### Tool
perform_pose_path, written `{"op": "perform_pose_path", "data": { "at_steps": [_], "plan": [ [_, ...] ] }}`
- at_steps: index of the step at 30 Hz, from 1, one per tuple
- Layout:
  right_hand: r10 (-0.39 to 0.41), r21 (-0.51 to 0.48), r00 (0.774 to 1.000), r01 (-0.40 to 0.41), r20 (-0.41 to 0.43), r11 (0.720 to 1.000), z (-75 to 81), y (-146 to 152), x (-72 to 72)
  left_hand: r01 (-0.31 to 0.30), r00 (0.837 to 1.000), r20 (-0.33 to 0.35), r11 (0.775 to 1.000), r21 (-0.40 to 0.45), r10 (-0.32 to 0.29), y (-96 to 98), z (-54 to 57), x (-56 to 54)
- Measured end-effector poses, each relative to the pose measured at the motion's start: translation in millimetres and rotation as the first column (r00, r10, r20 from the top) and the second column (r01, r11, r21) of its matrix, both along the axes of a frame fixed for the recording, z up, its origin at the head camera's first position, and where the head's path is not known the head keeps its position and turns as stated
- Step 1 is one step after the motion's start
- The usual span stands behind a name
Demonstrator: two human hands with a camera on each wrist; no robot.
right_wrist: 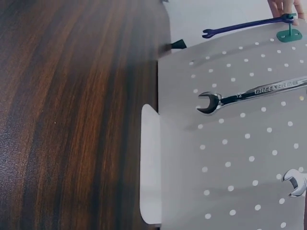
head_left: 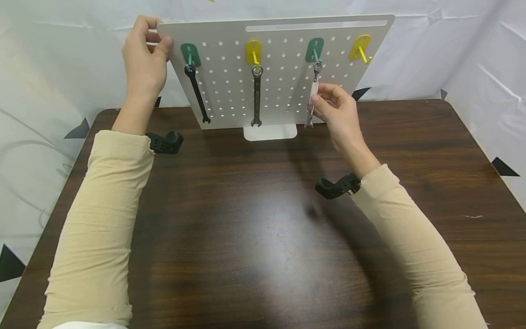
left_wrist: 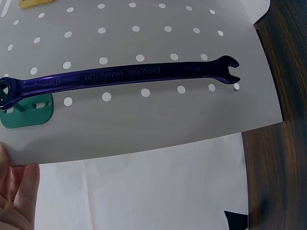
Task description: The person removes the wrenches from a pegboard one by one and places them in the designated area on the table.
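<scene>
At the upper left corner of a light grey pegboard (head_left: 222, 32), my left hand (head_left: 145, 61) grips the edge, thumb at the front. A silver combination wrench (head_left: 310, 114) with a white label hangs at the second green hook (head_left: 314, 49), its ring end on the peg. My right hand (head_left: 339, 112) pinches this wrench by its middle; its open end (right_wrist: 296, 183) shows in the right wrist view. On the first green hook (head_left: 190, 52) hangs a dark purple-blue wrench (left_wrist: 120, 75). Another silver wrench (right_wrist: 273, 88) hangs from a yellow hook (head_left: 253, 49).
A second yellow hook (head_left: 360, 46) at the board's right holds nothing. The board stands on a white foot (head_left: 270, 132) near the back of a dark wooden table (head_left: 230, 219). White sheeting (head_left: 460, 41) surrounds the table. Both wrists wear a black camera mount (head_left: 166, 142).
</scene>
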State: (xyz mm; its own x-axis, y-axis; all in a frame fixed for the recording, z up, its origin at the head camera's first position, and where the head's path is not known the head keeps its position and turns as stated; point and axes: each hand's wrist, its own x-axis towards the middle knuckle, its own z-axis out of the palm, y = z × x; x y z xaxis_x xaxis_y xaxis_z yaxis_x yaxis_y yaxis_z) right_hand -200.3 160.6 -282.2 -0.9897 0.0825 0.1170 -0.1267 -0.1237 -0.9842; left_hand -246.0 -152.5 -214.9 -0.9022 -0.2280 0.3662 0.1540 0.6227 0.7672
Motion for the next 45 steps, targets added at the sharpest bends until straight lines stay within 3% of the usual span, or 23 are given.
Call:
{"op": "perform_pose_path", "data": {
  "at_steps": [23, 31, 45],
  "plan": [
    [0.048, -0.081, 0.993, -0.04, 0.106, 0.996, 19.7, 6, 12.2, -0.012, 1.0, 0.012, 1.0, -0.014, 0.012, -0.3, -0.2, 0.2],
    [0.053, -0.101, 0.993, -0.043, 0.101, 0.994, 21.7, 6, 14.5, -0.004, 1.0, 0.008, 1.0, 0.018, 0.003, -0.5, -0.3, -0.1],
    [0.049, -0.155, 0.996, -0.037, 0.076, 0.987, 19.9, 6, 11.2, -0.002, 1.0, 0.008, 1.0, 0.0, 0.002, -1.1, -0.6, 0.3]
  ]
}}
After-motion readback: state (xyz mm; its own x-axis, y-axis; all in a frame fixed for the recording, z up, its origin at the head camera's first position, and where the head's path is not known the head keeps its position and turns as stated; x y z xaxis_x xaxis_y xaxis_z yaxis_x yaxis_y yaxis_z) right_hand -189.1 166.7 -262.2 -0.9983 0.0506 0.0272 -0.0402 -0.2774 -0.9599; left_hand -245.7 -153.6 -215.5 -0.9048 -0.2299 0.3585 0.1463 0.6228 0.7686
